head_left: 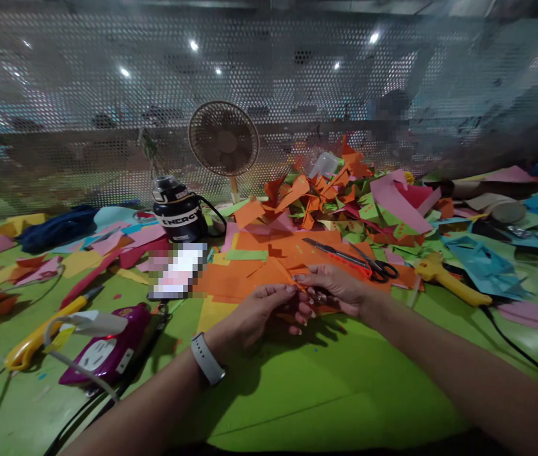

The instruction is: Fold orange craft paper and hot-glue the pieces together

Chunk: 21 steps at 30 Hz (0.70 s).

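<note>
My left hand (264, 310) and my right hand (338, 288) meet above the front edge of the orange paper sheets. Both pinch a small folded piece of orange paper (284, 272) between their fingertips; my fingers partly hide it. Beneath and behind lie flat orange sheets (228, 282). Just beyond my right hand rest scissors with black handles (385, 271), beside a long, thin red-and-black tool (352, 263) whose kind I cannot make out.
A yellow glue gun (454, 284) lies at right. At left are a purple power strip (107, 351), a yellow-handled tool (43, 332) and a blurred phone (178, 272). Behind stand a dark bottle (178, 221), a fan (224, 139) and a heap of paper scraps (311, 199).
</note>
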{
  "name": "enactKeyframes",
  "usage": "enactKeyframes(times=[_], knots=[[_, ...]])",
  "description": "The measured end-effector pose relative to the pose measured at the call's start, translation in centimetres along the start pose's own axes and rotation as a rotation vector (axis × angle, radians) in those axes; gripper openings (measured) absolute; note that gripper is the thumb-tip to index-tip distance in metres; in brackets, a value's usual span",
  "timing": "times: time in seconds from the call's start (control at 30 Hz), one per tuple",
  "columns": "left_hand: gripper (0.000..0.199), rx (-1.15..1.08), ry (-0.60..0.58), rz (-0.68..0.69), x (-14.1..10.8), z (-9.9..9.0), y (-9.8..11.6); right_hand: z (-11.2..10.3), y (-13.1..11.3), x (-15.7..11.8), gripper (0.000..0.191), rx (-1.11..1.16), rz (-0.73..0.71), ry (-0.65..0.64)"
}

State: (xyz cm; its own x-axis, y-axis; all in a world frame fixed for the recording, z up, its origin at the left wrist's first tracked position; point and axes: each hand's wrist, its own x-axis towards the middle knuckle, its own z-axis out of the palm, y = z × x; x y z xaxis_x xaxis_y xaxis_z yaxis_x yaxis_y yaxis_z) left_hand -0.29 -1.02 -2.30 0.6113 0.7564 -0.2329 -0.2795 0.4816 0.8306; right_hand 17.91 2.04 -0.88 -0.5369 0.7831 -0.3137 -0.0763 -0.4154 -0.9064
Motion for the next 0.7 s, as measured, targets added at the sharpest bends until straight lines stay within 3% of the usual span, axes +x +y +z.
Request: enactKeyframes(times=[0.33,0.7], knots=[[0.03,0.004,-0.043,-0.128,-0.13,-0.52,0.45,0.16,0.17,0.02,0.027,-0.016,-0.005,-0.023],[0.029,0.049,-0.028,-0.063,-0.31,-0.18,0.5,0.34,0.33,-0.16,0.032,-0.064,-0.024,-0.01]])
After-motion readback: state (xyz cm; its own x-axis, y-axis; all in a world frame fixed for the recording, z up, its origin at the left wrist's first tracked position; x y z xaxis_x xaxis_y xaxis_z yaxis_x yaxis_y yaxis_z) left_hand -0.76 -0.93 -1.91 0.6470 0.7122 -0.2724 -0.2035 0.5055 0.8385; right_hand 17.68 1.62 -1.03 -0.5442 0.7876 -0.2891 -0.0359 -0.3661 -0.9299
